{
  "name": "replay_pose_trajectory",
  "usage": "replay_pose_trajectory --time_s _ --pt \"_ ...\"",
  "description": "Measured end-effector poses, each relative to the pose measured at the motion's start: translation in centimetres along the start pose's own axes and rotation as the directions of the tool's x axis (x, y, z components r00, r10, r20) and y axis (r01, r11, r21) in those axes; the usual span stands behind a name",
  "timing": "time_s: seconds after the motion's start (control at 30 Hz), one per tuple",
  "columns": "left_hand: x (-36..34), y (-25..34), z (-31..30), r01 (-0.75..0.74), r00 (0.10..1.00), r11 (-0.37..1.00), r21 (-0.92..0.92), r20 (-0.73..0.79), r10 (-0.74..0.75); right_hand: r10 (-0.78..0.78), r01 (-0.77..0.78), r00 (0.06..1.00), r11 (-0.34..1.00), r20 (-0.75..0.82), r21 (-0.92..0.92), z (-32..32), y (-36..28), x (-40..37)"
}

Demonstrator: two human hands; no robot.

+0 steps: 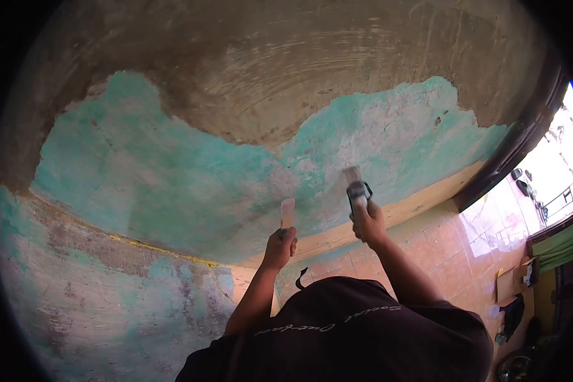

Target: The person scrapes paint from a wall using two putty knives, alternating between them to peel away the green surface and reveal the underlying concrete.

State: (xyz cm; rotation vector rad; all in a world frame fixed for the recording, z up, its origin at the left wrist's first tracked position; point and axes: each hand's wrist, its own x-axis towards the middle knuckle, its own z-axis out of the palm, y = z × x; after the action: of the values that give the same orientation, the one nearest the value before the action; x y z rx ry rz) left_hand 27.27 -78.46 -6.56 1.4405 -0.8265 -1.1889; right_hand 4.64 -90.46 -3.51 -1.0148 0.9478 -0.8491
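Holding tools (287, 213), both hands (369, 224) near wall (172, 184)

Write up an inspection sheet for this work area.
Surface: rough grey-brown plaster above worn, patchy turquoise paint.
Job's things: pale flat-bladed hand tool; dark-framed hand tool, its grey head blurred.
Clutter: open brown cardboard box at far right, away from the hands.
Hands: left hand grips the pale tool, right hand the dark-framed one.
Cables: nothing seen.
Surroundings: pinkish tiled floor; green cloth at the right edge.
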Motion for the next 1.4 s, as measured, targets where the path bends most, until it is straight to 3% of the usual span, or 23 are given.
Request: replay_pose_trajectory --time_s 0.07,0.23,0.43,0.53,0.6,0.7,0.8,0.93,1.03,1.4 --pt "0.7 0.6 0.6 -0.018 0.996 0.993 -0.115 0.083 0.028 -0.112 0.110 0.993 0.993 0.043 0.042 1.1 -1.4 1.1" --pt "1.7 2.0 1.9 -0.087 0.988 0.993 -0.082 0.117 0.096 -0.198 0.179 0.975 0.969 0.099 0.172 1.7 0.0 1.9" --pt "2.8 1.4 1.7 -0.154 0.968 0.988 -0.004 0.197 0.152 -0.032 0.033 0.999 0.999 0.030 -0.026 1.2 2.0 -1.0" --pt "3.1 1.4 1.5 -0.070 0.980 0.997 -0.028 0.184 0.073 -0.211 0.211 0.977 0.966 0.016 -0.149 2.1 -2.0 -0.3" --pt "3.6 0.9 1.3 -0.086 0.961 0.996 -0.026 0.260 0.090 -0.328 0.325 0.945 0.928 0.015 -0.182 3.1 -4.8 -0.1" --pt "4.0 1.0 1.7 -0.058 0.943 0.992 -0.112 0.320 0.091 -0.288 0.278 0.957 0.947 -0.045 -0.164 3.9 -5.5 -0.7" --pt "4.1 0.6 1.4 -0.056 0.925 0.989 -0.137 0.367 0.104 -0.216 0.183 0.971 0.948 -0.106 -0.260 3.5 -1.9 -1.7" --pt "4.3 1.3 1.1 -0.037 0.909 0.984 -0.176 0.403 0.107 -0.005 -0.030 0.988 0.974 -0.152 -0.224 3.9 -1.3 -3.1" --pt "4.6 1.0 1.3 -0.007 0.897 0.979 -0.202 0.432 0.096 -0.002 -0.041 0.989 0.958 -0.149 -0.285 4.7 -4.8 -2.5" --pt "5.8 1.0 0.6 -0.118 0.899 0.986 -0.114 0.411 0.155 -0.257 0.204 0.963 0.890 -0.078 -0.408 3.3 1.5 -1.0"
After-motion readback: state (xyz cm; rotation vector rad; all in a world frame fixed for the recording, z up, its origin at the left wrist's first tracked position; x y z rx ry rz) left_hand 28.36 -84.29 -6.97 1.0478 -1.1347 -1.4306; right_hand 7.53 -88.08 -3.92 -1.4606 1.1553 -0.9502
